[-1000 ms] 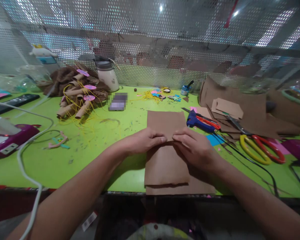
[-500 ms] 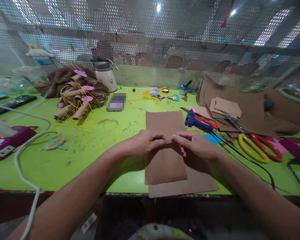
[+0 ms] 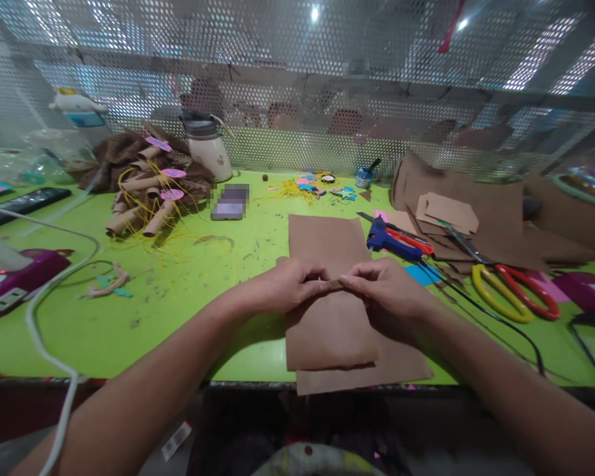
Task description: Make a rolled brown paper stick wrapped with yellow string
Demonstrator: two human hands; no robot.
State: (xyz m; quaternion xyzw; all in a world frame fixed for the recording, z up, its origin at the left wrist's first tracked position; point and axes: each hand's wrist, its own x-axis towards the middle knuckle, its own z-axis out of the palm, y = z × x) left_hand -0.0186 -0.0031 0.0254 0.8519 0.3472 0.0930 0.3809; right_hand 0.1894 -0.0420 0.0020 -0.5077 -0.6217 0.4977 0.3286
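Note:
My left hand (image 3: 301, 283) and my right hand (image 3: 384, 285) meet over a brown paper sheet (image 3: 330, 334), thumbs and fingertips pressed together. Between the fingertips shows a narrow bit of brown paper (image 3: 334, 284). I cannot tell whether it is a separate strip or a raised fold of the sheet. The sheet lies lengthwise on the green table, its near edge lifted slightly. Under it, a second brown paper piece (image 3: 401, 363) sticks out to the right and over the table's front edge. The hands hide the middle of the sheet.
Right of the sheet lie a blue glue gun (image 3: 394, 241), scissors (image 3: 500, 284) with yellow and red handles, and stacked brown paper (image 3: 480, 198). Rolled paper tubes (image 3: 149, 198), a phone (image 3: 231, 201) and a white bottle (image 3: 208, 149) are at left. A white cable (image 3: 37, 330) crosses the left side.
The near end of the top sheet has shifted slightly toward me and to the right. My right fingertips have moved a little left, closer to my left ones; the pinched paper shows more.

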